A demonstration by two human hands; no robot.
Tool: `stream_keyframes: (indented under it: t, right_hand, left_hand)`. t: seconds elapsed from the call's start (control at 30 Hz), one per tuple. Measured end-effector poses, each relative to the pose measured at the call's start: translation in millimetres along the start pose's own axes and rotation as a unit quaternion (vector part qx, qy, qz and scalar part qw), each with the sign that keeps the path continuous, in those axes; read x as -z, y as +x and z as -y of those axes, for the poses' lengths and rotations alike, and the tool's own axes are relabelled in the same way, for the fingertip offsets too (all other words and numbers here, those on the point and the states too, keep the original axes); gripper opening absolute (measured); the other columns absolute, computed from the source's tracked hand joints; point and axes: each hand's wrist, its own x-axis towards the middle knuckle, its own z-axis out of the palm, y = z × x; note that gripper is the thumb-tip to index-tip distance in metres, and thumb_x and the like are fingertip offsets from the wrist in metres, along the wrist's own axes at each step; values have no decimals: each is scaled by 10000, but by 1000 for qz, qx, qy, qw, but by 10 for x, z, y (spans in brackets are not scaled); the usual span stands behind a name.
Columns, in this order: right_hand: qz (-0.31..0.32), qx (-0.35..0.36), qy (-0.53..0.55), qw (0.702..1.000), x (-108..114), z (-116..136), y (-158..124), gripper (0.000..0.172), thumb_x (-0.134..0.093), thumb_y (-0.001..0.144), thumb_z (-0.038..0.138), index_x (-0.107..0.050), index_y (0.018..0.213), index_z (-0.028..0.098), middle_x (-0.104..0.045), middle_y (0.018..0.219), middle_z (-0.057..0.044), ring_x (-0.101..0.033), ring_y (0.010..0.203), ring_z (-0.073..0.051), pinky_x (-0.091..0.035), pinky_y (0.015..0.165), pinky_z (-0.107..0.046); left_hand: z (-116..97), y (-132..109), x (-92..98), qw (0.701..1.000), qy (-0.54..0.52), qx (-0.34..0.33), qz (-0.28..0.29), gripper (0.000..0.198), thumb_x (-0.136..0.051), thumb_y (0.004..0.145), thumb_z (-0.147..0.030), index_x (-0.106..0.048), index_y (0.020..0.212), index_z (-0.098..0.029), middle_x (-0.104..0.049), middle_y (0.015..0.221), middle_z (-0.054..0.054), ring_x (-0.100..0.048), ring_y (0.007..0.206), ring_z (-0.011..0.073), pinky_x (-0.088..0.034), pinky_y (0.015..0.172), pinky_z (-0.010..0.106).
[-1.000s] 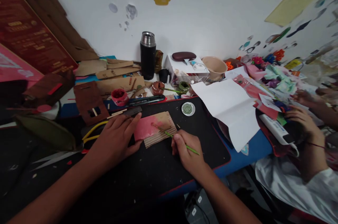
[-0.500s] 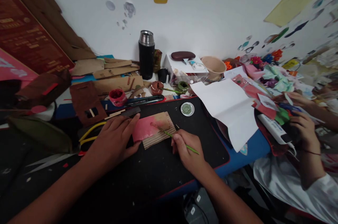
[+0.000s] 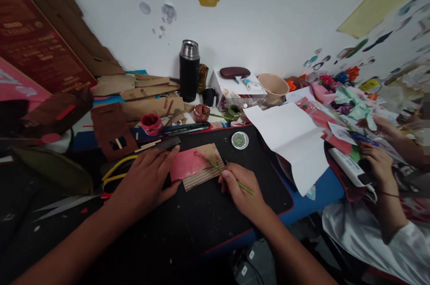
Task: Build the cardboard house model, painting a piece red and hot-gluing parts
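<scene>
I see the right hand (image 3: pixel 242 186) pinch a brush (image 3: pixel 215 166); the left hand (image 3: pixel 145 172), fingers wide, touches cardboard (image 3: pixel 187 166): pink toward nine o'clock, bare brown near two.

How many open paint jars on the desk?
3: red jar beyond the left hand; brown jar right of that, near the black thermos; green jar farther right, by the white box. More may be hidden.

On the desk (image 3: pixel 304 208), a mat (image 3: pixel 191 224) bears cardboard (image 3: pixel 201 165), scissors (image 3: pixel 69 204) to its left, paper (image 3: pixel 289 137) over the mat's right edge, jars (image 3: pixel 152 124) behind.
</scene>
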Motion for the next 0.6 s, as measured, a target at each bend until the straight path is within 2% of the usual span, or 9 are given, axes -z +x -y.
stream_keyframes:
  t: [0.17, 0.33, 0.6]
  right_hand:
    - [-45, -41, 19, 998, 15, -40, 9, 446, -461, 1129, 437, -658, 783, 235, -631, 596, 9, -616, 569, -165, -441, 598, -285]
    - [-8, 7, -3, 1000, -138, 7, 65, 454, -446, 1128, 410, -631, 752, 235, -639, 648, -11, -615, 625, -175, -453, 660, -304]
    - [-48, -33, 3, 998, -21, -37, 68, 437, -461, 1128, 390, -625, 754, 235, -613, 605, 9, -609, 587, -166, -433, 636, -293]
  left_hand:
    - [-7, 17, 6, 1000, -6, -2, -1, 708, -575, 961, -377, -411, 1587, -89, -701, 1352, 252, -635, 1274, 436, -470, 1084, 606]
    - [-7, 6, 0, 1000, 14, -18, -18, 729, -593, 955, -368, -387, 1581, -55, -697, 1353, 273, -640, 1255, 442, -492, 1051, 594]
    - [-8, 8, -11, 1000, 0, -7, -10, 734, -600, 955, -380, -387, 1590, -80, -706, 1344, 246, -631, 1277, 428, -467, 1081, 573]
